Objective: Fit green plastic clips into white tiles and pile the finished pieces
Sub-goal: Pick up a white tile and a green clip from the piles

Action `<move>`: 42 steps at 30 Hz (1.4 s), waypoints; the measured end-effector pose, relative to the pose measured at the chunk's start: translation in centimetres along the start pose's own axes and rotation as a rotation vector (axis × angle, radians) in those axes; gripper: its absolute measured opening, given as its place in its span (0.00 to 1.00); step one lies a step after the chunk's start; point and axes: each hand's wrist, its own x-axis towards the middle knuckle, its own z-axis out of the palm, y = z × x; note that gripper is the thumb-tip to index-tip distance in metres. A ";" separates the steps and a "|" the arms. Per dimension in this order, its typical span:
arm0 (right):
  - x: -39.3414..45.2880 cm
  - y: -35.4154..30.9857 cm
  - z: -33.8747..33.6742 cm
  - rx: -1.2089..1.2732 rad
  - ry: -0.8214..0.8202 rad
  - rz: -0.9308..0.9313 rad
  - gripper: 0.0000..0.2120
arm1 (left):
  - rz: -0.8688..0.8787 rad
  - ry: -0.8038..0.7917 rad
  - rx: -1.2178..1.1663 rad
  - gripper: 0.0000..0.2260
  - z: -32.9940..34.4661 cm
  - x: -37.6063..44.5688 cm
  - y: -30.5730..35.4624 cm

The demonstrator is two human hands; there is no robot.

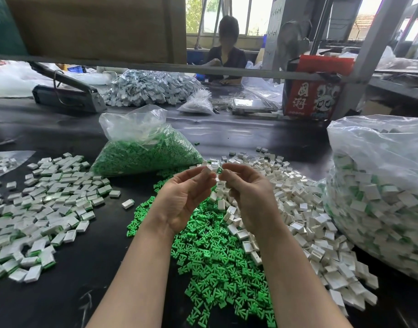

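My left hand (183, 197) is raised above the table, fingertips pinching a small white tile (207, 171). My right hand (247, 197) is close beside it, fingers closed on something tiny and green at the tile's right side; I cannot make it out clearly. Below both hands lies a loose heap of green clips (217, 261). To the right of it spreads a heap of white tiles (295, 207). A wide pile of finished pieces (44, 209), white with green edges, covers the table at the left.
A clear bag of green clips (144, 152) stands behind the hands. A big clear bag of finished pieces (383, 204) fills the right side. Farther back are a grey parts pile (151, 88), a red box (314, 95), a sealer machine (68, 93) and a seated person (226, 53).
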 end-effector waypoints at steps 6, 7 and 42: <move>-0.1 0.0 0.0 -0.056 -0.031 -0.021 0.06 | 0.008 -0.008 0.039 0.14 0.0 0.0 0.0; 0.0 0.1 0.1 -0.045 -0.027 -0.023 0.05 | 0.010 -0.009 0.044 0.14 0.0 0.0 0.0; 0.5 0.8 0.1 -0.091 0.094 -0.149 0.03 | 0.085 0.084 0.131 0.25 1.2 -0.3 -0.4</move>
